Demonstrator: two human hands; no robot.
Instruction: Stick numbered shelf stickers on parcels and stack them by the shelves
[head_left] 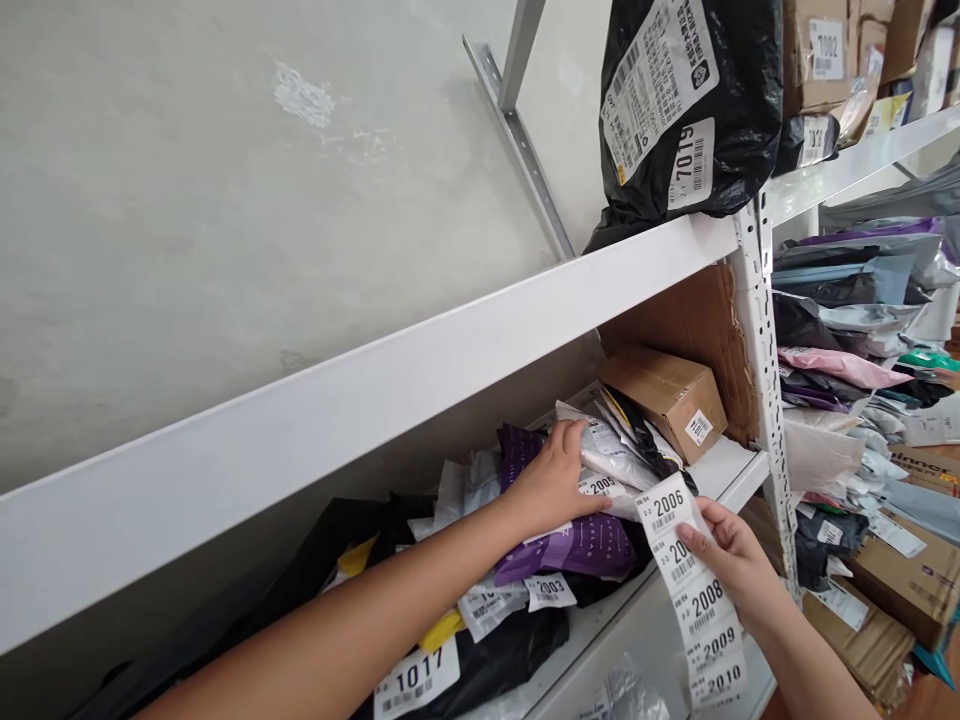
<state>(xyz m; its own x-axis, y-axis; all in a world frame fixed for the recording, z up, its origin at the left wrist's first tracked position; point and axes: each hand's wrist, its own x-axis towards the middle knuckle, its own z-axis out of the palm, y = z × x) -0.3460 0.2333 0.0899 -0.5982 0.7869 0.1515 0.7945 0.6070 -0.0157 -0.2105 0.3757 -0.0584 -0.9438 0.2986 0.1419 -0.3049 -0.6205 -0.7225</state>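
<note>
My left hand (555, 487) reaches across the shelf and grips a white plastic parcel bag (619, 455). Its thumb lies by the label marked 2005 (600, 486), with the fingers over the bag's upper edge. Below is a purple parcel bag (577, 552), and a label reading 2003 (551, 590) shows under it. In front of the shelf edge, my right hand (724, 555) pinches a strip of number labels (705, 600). The strip hangs down, 2006 at its top and 2010 near the bottom; the thumb partly covers the second label.
A cardboard box (667, 395) labelled 1014 stands at the shelf's right end. The white upper shelf beam (375, 400) crosses above my arms. On top sits a black parcel (694, 100) marked 7019. Stacked parcels (847, 365) fill the shelving beyond the upright (765, 330).
</note>
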